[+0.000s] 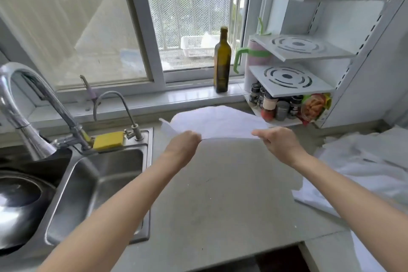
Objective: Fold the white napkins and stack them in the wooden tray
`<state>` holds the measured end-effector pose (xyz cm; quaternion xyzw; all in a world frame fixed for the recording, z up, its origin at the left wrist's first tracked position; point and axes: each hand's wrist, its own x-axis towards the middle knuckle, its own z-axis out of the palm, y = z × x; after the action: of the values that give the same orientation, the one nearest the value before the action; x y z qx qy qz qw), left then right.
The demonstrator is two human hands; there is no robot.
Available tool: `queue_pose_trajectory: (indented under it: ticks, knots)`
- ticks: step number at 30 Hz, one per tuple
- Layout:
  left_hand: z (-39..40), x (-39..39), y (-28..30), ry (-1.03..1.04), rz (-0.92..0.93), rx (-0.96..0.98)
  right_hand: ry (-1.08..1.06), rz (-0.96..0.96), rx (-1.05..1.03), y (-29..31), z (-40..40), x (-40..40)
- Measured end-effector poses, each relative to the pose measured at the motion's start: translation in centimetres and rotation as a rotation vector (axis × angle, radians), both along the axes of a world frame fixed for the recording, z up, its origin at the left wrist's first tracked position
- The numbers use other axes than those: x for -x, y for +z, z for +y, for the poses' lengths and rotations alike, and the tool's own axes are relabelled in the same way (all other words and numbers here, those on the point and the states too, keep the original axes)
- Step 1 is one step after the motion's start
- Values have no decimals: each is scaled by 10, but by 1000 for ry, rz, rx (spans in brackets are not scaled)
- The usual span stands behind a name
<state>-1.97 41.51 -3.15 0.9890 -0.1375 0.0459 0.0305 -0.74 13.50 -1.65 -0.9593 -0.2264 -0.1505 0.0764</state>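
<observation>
fingers (197,137) pinching white napkin (217,122), both hands

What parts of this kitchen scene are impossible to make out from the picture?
Head view:
- Wooden tray: not in the frame at all.
- Fingertips of the left hand and right hand: hidden behind the hands and the napkin they hold.
- Pile of white cloth: cut off by the right edge, so the count of pieces is unclear.
- Spice jars: labels too small to read.
- Pan in the sink: cut off by the left edge.
</observation>
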Motion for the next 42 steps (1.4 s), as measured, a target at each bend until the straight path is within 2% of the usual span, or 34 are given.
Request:
queue_pose_trajectory:
  ticks: [3, 8, 14, 16, 19, 21, 23, 26, 29, 36, 39, 42]
  knots:
    - [-3, 21, -32, 82, 269, -102, -18, 314, 225, -51, 6, 9]
    - [-11, 50, -79, 84, 682, -156, -23, 688, 305, -113, 4, 34]
    - [-7, 81, -89, 62, 1298, -118, 58, 1182, 428, -113, 18, 60]
    - [-3, 81, -85, 58, 1379, -76, 52, 1306, 467, -106, 20, 63]
    - [5, 79, -86, 43, 1363, -31, 13, 1400, 385, -98, 17, 64]
    - [11, 78, -88, 77, 1307, -3, -7, 1374, 267, -98, 18, 62]
    - [17, 73, -92, 62, 1115, -58, -35, 1237, 185, -100, 22, 57]
    - [22, 59, -95, 33, 759, -185, -104, 909, 32, -112, 31, 43]
    - [26, 43, -104, 90, 565, -188, -198, 732, -85, -128, 39, 28]
    - [26, 27, -136, 225, 480, -249, -267, 716, -51, -169, 57, -11]
    - [27, 24, -151, 282, 481, -210, -190, 711, -11, -179, 61, -31]
    - [30, 17, -160, 370, 467, -132, -7, 688, 113, -188, 73, -45]
